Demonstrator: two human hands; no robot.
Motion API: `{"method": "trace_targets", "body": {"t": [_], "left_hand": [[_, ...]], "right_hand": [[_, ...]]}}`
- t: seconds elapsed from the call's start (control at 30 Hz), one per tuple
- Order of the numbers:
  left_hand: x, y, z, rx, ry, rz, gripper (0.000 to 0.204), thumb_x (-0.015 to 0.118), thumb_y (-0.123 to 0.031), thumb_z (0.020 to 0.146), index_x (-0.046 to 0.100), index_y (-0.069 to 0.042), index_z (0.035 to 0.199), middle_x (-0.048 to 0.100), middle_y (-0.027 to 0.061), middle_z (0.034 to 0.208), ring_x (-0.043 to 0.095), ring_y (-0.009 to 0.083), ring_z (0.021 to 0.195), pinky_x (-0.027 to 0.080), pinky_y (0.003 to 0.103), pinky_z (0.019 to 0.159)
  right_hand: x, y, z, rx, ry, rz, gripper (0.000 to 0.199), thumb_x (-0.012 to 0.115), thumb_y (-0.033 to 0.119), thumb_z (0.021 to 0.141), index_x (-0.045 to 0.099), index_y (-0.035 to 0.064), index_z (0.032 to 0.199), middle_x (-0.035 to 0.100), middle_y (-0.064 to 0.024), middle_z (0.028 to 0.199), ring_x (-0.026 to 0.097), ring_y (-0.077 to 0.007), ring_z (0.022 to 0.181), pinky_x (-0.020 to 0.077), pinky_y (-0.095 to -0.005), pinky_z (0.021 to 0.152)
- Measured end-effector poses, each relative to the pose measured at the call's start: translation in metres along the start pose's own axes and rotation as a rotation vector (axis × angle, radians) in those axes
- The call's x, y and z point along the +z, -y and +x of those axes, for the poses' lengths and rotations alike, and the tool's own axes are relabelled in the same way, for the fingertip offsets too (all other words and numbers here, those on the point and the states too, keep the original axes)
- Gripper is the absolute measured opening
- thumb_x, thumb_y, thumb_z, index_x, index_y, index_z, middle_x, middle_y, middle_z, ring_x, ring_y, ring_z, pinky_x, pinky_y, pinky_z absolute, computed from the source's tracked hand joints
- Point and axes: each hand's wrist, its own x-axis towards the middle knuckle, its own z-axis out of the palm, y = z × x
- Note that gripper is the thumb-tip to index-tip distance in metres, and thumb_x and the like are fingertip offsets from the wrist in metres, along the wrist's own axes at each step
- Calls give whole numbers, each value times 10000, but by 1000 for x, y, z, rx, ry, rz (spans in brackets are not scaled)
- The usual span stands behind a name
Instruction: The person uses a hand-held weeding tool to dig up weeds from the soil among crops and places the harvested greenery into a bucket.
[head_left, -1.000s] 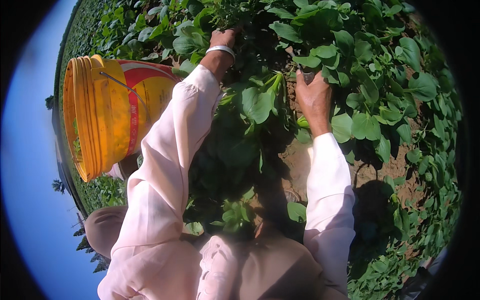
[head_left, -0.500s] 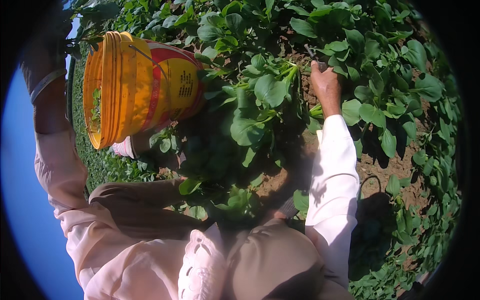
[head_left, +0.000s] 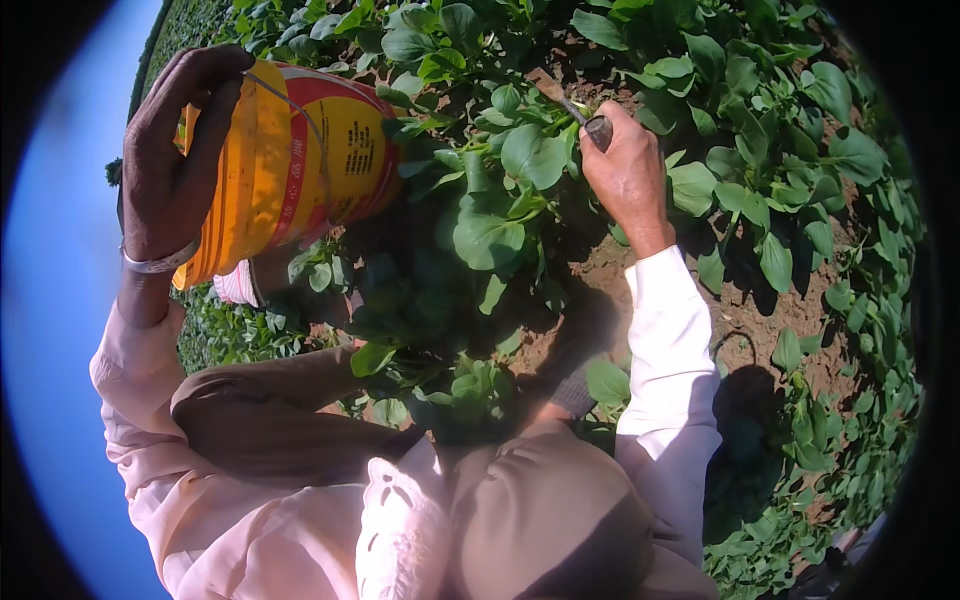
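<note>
Leafy green rows w/ bare dirt all around. Left hand point(head_left: 175, 165) had come off the plants & now gripped the yellow bucket point(head_left: 290, 170) rim, far left. Right hand point(head_left: 628, 170) stayed clenched on a small tool point(head_left: 590, 122) among the leaves point(head_left: 500, 200), so prob moving the bucket closer.

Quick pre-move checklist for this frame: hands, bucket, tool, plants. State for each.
1. Left hand grips the rim of the yellow bucket: ok.
2. Bucket contents: cannot tell, the inside is not shown.
3. Right hand closed on the handle of a small tool: ok.
4. Tool tip clear of the left hand: ok, the hands are far apart.
5. What the tool tip touches: cannot tell, it is hidden among the leafy plants.
6. Bare soil visible beside the right wrist: ok.
</note>
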Motion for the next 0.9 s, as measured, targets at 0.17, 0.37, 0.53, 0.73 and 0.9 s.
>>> {"method": "trace_targets", "body": {"t": [0.17,0.37,0.53,0.73,0.9], "left_hand": [[140,-17,59,262,227,-182,186,521,-67,904,574,-21,1076,646,149,884,652,297,765,516,350,684],[284,37,82,-65,85,-11,315,580,-144,821,589,-90,1131,598,169,1030,584,383,939,497,440,801],[308,5,51,-7,260,115,340,572,-161,810,603,-169,1149,570,104,1133,555,310,1048,492,420,811],[310,-6,50,-253,240,-213,351,635,-219,809,577,-194,1155,549,66,1082,570,282,998,465,455,760],[321,-8,64,71,182,-73,315,653,-236,794,617,-207,1105,541,69,1056,579,287,973,505,413,695]], "right_hand": [[0,5,-32,-146,47,-102,153,620,57,765,518,23,873,632,-209,728,616,-430,731,470,-519,635],[-22,16,-53,-34,129,-171,149,611,50,762,494,21,848,608,-201,672,595,-441,679,441,-528,595],[-30,7,-58,80,76,-34,132,600,56,780,480,23,826,566,-211,639,562,-447,663,402,-512,566],[-41,11,-63,170,49,45,153,589,62,795,443,18,785,529,-202,613,536,-442,635,372,-485,538],[-43,11,-73,200,50,36,169,587,74,813,433,13,780,497,-205,590,512,-445,618,371,-470,524]]}}
